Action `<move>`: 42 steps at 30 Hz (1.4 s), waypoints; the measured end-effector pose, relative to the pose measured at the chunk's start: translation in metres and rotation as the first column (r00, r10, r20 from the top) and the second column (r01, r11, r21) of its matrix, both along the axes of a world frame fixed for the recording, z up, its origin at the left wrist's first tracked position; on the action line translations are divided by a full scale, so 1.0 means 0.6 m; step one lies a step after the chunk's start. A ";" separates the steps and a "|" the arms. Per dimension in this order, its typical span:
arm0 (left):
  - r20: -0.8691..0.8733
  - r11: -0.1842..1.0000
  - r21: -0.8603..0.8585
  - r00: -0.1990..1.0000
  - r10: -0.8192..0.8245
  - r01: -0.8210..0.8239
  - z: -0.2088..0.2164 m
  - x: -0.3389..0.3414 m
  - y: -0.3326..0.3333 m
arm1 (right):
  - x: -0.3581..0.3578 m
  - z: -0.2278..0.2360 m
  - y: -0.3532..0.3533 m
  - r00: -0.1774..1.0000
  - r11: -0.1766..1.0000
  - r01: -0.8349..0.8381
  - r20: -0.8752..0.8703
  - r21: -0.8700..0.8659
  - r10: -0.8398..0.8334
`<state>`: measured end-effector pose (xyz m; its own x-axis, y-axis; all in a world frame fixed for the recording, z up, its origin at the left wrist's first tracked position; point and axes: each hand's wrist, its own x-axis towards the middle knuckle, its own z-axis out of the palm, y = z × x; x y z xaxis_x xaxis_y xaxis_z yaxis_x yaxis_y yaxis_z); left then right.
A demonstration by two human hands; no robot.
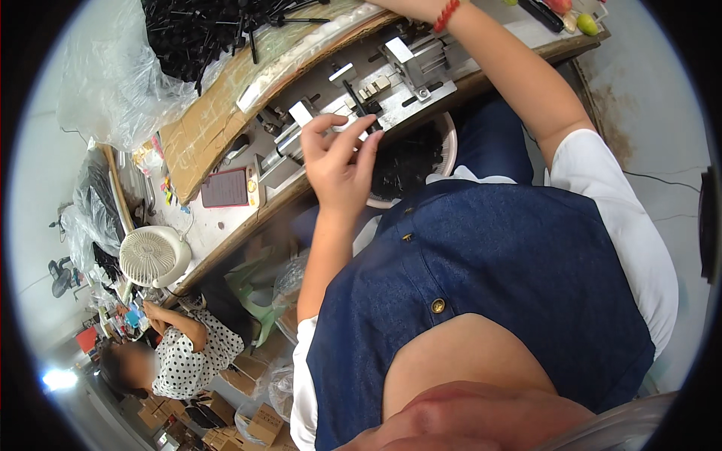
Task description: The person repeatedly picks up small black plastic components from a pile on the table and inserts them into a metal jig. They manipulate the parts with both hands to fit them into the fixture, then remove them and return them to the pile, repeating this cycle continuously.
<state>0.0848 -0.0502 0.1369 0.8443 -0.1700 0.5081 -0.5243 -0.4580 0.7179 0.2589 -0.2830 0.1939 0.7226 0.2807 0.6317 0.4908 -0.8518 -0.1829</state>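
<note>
Left hand (335, 164), centre of frame: thumb and index finger pinching the lower end of a black rod (356, 96), other fingers loosely curled. Rod sits tilted over the metal fixture (406, 64), upper centre; can't tell if it's seated or just held there. Right hand (412, 6) is cut off by the top edge past a red bracelet (447, 14); can't tell if it's gripping anything. Heap of black parts (199, 37) upper left, basket (451, 140) with more just below the bench edge.

My read: rod handling at the fixture, loading or unloading unclear. Next move calls for a steady pinch and the rod in line with the fixture, fingertips clear of the metal blocks (370, 89).
</note>
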 end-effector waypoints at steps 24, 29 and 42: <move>0.445 0.953 0.236 0.893 0.067 -0.189 0.032 0.116 0.050 | -0.210 -0.028 -0.001 0.787 0.722 -0.364 -0.221 0.589 0.577; 0.458 0.722 0.580 0.884 0.094 -0.377 0.105 0.256 0.129 | -0.259 -0.106 0.045 0.881 0.890 -0.421 -0.152 0.176 0.447; 0.053 0.935 0.338 0.994 0.093 -0.106 0.128 0.274 0.115 | -0.250 -0.129 0.070 0.955 0.932 -0.298 -0.060 -0.205 0.292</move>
